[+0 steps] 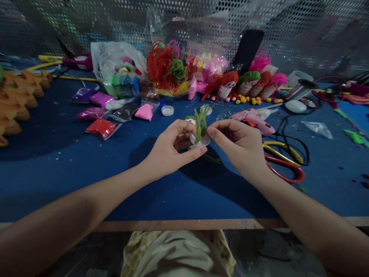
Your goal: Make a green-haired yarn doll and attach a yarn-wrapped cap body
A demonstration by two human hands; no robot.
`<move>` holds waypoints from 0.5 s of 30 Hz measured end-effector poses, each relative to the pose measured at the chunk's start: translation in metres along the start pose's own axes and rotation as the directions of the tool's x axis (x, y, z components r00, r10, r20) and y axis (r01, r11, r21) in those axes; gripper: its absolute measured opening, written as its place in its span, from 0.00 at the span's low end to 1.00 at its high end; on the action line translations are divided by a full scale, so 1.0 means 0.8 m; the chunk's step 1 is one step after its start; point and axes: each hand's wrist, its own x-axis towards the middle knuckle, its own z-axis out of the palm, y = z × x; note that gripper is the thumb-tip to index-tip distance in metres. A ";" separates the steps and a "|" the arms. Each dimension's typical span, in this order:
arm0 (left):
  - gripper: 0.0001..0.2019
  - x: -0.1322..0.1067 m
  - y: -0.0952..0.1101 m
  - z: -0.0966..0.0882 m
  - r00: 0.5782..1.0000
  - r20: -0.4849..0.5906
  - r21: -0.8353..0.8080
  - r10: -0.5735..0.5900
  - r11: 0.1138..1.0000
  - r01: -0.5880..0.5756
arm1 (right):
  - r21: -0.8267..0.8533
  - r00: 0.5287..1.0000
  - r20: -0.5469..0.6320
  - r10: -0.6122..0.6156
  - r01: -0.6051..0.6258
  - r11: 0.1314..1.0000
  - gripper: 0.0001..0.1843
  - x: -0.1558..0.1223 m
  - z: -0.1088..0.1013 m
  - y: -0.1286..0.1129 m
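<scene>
My left hand [170, 148] is closed around a small white round-bottomed doll body [201, 141], thumb along its near side. Green yarn strands [198, 121] stand up from it. Part of a face with green hair [190, 119] shows behind my left fingers; I cannot tell how it joins the white part. My right hand [243, 144] has thumb and index finger pinched at the right side of the green yarn. Both hands are above the blue table [184, 196]. Right of my right hand lie scissors [285, 169] with red and yellow handles.
Finished yarn-haired dolls [225, 86] stand at the back, beside a heap of red and green yarn [164, 63]. A pink glue gun [256, 119] lies behind my right hand. Colored clay packets [103, 127] lie left. An orange wavy-edged object [17, 100] occupies the far left.
</scene>
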 end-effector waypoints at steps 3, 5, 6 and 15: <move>0.15 0.000 0.001 0.000 1.000 0.013 0.002 0.008 1.000 -0.008 | 0.062 0.999 -0.027 0.042 -0.040 0.997 0.05 0.001 0.001 0.003; 0.15 0.000 0.001 0.001 1.000 0.018 0.004 0.001 1.000 -0.001 | 0.105 0.997 -0.037 0.067 -0.063 0.993 0.05 0.002 0.001 0.005; 0.15 0.000 0.002 0.001 1.000 0.018 0.008 -0.003 1.000 0.003 | 0.126 0.996 -0.038 0.076 -0.071 0.989 0.05 0.002 0.001 0.006; 0.11 0.000 0.011 0.002 0.999 0.031 0.054 0.007 0.998 -0.009 | 0.191 0.998 -0.002 0.067 -0.065 0.979 0.07 0.003 0.001 0.010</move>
